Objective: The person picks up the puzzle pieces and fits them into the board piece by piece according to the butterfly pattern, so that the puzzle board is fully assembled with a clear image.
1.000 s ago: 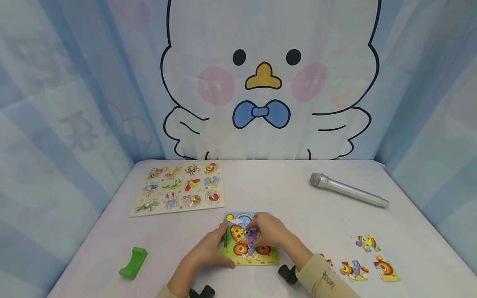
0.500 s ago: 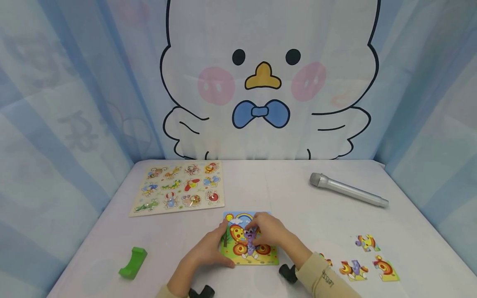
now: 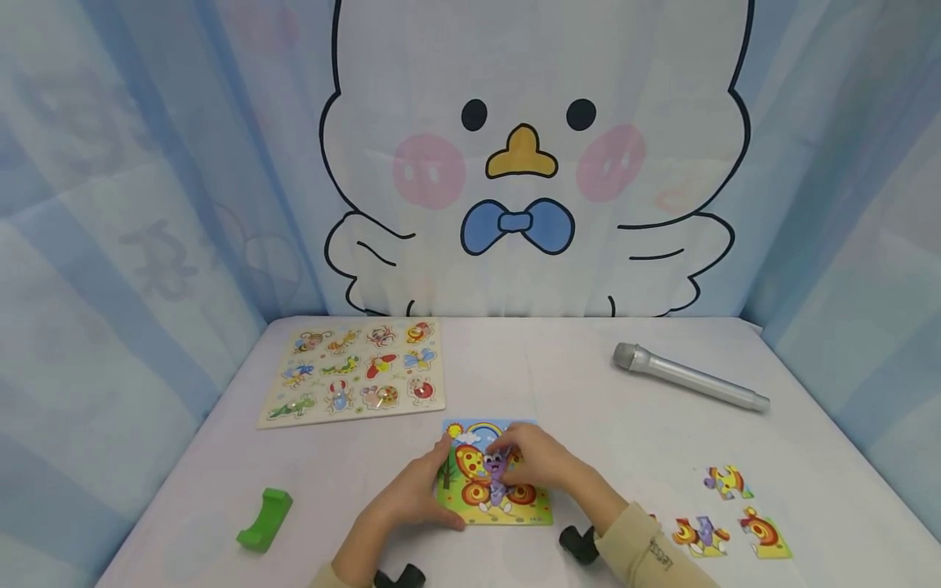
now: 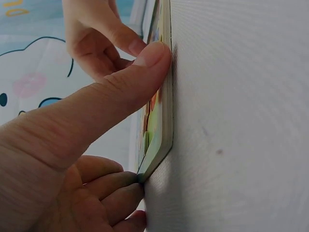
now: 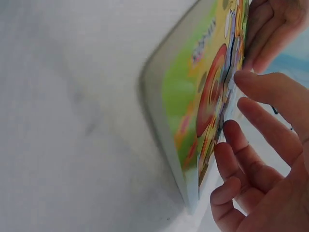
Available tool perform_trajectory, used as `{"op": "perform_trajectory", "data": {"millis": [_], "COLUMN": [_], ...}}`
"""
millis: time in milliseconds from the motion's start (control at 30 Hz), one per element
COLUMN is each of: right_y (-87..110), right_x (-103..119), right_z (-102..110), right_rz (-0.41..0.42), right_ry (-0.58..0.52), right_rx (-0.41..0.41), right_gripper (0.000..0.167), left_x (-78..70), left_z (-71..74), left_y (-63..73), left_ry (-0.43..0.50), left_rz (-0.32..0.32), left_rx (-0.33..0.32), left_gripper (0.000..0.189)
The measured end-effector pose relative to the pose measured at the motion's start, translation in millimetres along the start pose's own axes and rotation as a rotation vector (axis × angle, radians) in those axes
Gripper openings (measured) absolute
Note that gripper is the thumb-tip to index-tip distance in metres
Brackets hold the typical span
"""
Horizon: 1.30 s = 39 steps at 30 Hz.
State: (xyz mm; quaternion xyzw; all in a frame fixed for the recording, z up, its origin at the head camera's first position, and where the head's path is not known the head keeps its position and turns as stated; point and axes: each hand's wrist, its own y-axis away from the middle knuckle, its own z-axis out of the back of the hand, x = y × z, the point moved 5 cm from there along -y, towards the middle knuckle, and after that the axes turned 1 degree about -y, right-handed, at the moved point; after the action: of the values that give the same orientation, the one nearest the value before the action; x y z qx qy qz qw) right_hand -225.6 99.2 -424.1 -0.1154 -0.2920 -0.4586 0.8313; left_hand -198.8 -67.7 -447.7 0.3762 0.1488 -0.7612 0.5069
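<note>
A square butterfly jigsaw puzzle (image 3: 538,508) lies at the middle front of the table, its picture showing a purple-bodied butterfly, sun and rainbow. My left hand (image 3: 419,490) grips its left side, the thumb along the near edge and the fingers round the left edge. In the left wrist view, the left thumb (image 4: 128,77) presses the board's side. My right hand (image 3: 539,457) is over the upper right part of the picture. Its bent fingertips (image 5: 232,129) rest at the puzzle surface, spread apart from the thumb. That hand covers part of the upper right wing.
Several loose puzzle pieces (image 3: 766,532) lie at the right front, one partly behind the right sleeve. An insect puzzle board (image 3: 353,371) is back left, a silver toy microphone (image 3: 691,380) back right. A green arched block (image 3: 266,520) sits front left. Black wrist fittings (image 3: 578,545) show near both wrists.
The camera view has shifted slightly. The right sleeve has moved slightly right and now hides more of one loose piece. Both hands stay at the butterfly puzzle.
</note>
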Motion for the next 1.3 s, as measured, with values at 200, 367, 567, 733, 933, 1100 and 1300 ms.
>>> {"op": "perform_trajectory", "data": {"millis": [200, 367, 567, 733, 933, 1100, 1300], "right_y": [1.7, 6.6, 20.9, 35.7, 52.9, 67.4, 85.1], "right_x": [-8, -13, -20, -30, -42, -53, -68], "right_z": [4, 10, 19, 29, 43, 53, 65], "right_rz": [0.008, 0.013, 0.036, 0.030, 0.019, -0.013, -0.029], "right_ry": [-0.089, -0.090, -0.064, -0.084, -0.074, -0.053, -0.026], "right_rx": [-0.013, -0.037, -0.083, -0.127, -0.173, -0.197, -0.226], "right_gripper": [0.034, 0.036, 0.037, 0.037, 0.039, 0.040, 0.041], "left_x": [-0.9, -2.3, -2.9, -2.6, -2.1, -2.4, -1.7], "left_z": [0.2, 1.0, 1.5, 1.5, 1.0, 0.4, 0.2], "left_y": [0.7, 1.3, 1.7, 1.7, 1.6, 1.2, 0.9], "left_ry": [0.004, 0.004, 0.000, 0.001, 0.005, 0.007, 0.005], "left_rz": [0.012, 0.005, 0.004, 0.010, 0.017, 0.014, 0.010], "left_rx": [0.001, -0.006, -0.015, -0.015, -0.012, -0.009, -0.006], "left_gripper": [0.116, 0.116, 0.117, 0.116, 0.117, 0.117, 0.117]}}
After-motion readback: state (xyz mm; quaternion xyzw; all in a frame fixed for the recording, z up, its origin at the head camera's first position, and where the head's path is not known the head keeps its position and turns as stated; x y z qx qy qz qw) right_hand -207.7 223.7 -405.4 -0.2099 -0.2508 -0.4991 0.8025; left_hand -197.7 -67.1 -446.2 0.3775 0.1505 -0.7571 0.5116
